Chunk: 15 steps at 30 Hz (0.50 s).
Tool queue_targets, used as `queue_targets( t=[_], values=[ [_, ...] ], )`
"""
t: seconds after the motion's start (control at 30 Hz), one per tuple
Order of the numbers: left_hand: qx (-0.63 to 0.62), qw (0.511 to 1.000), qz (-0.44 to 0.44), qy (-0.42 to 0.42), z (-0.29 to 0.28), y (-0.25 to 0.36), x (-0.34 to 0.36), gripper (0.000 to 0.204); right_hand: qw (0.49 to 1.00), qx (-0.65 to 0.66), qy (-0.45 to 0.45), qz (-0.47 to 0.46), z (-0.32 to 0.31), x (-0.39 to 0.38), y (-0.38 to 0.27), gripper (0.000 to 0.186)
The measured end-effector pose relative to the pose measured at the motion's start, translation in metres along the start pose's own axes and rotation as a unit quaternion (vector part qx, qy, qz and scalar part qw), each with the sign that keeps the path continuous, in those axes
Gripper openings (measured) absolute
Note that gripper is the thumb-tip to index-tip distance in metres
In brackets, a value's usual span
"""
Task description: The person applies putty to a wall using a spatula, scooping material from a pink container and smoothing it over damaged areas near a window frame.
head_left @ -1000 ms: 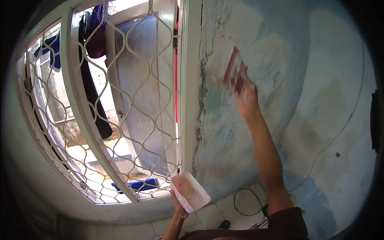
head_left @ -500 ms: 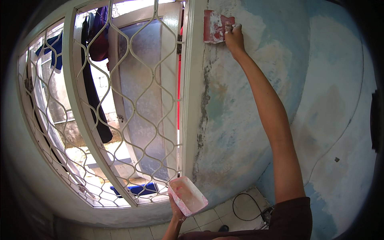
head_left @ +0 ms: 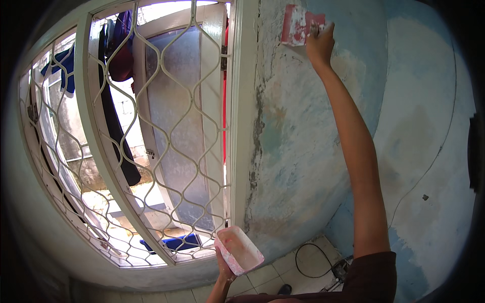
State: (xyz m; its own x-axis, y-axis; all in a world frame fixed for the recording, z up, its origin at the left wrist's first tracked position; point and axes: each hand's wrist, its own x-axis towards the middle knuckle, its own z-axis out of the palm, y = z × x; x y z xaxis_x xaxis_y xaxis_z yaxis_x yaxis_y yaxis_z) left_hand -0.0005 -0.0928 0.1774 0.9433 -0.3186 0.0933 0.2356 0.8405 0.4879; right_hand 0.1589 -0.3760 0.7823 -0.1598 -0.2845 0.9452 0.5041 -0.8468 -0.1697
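High on the patchy blue and white wall (head_left: 303, 126), my right hand (head_left: 321, 43) grips a red scraper (head_left: 298, 25) smeared with white filler. Its broad blade lies near the wall; I cannot tell if it touches. My right arm is stretched far up. Low down beside the window's corner, my left hand (head_left: 225, 267) holds a small pinkish-white rectangular tub (head_left: 240, 250) from below and the side. The tub tilts so its inside shows, with a pale coating and pink smears on it. A dark, rough crack (head_left: 259, 116) runs down the wall beside the window frame.
To the left is a window with a wavy cream metal grille (head_left: 166, 126) and an open shutter behind it. Clothes hang outside, and a blue object (head_left: 177, 243) lies beyond the sill. A black cable (head_left: 298, 262) loops on the tiled floor; a thin wire hangs down the right wall.
My right hand and the scraper have moved right and slightly up, away from the window frame. The left hand with the tub has stayed almost in place.
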Motion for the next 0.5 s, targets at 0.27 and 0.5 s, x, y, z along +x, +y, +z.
queue_targets(
  t=[0.27,0.5],
  values=[
    [-0.016,1.0,-0.01,0.004,-0.01,-0.005,-0.002,0.077,0.925,-0.161,-0.098,-0.331,0.022,0.001,-0.061,0.031],
    [-0.023,0.999,-0.019,0.02,-0.023,-0.021,-0.009,0.079,0.867,-0.142,-0.157,-0.451,0.002,-0.105,-0.049,0.036]
  ],
)
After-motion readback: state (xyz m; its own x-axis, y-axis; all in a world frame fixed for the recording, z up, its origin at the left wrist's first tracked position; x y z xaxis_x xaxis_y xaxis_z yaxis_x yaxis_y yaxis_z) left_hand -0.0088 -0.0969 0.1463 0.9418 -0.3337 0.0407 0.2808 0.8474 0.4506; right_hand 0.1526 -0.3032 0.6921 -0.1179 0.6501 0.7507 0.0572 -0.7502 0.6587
